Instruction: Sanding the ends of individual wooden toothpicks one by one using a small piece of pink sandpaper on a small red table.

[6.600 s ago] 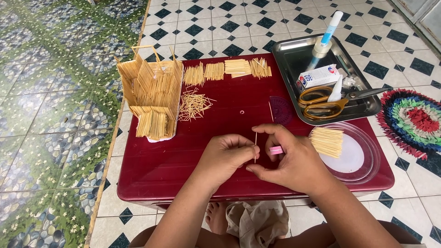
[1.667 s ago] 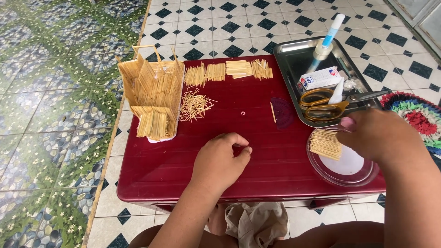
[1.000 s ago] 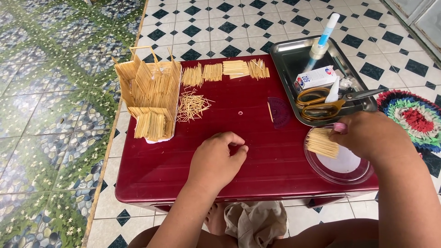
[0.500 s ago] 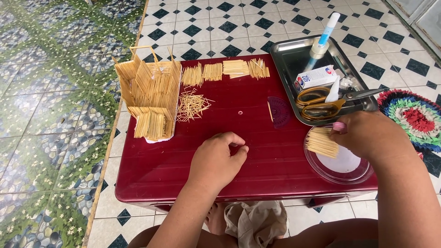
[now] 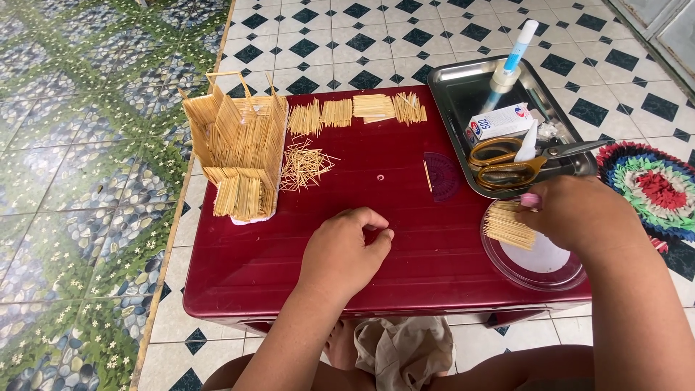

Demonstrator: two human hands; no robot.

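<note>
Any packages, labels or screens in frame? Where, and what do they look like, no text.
Glue box: small white carton with red and blue print, lying in the metal tray.
Glue bottle: slim white tube with blue cap and label band, at the tray's far end.
No signs or screens.

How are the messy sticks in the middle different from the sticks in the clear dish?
The loose pile of sticks lies scattered and crisscrossed on the bare red table; the bundle in the clear dish lies neat, side by side. The right hand reaches over the dish bundle; no hand is at the loose pile. Both are thin, pale wooden sticks.
</note>
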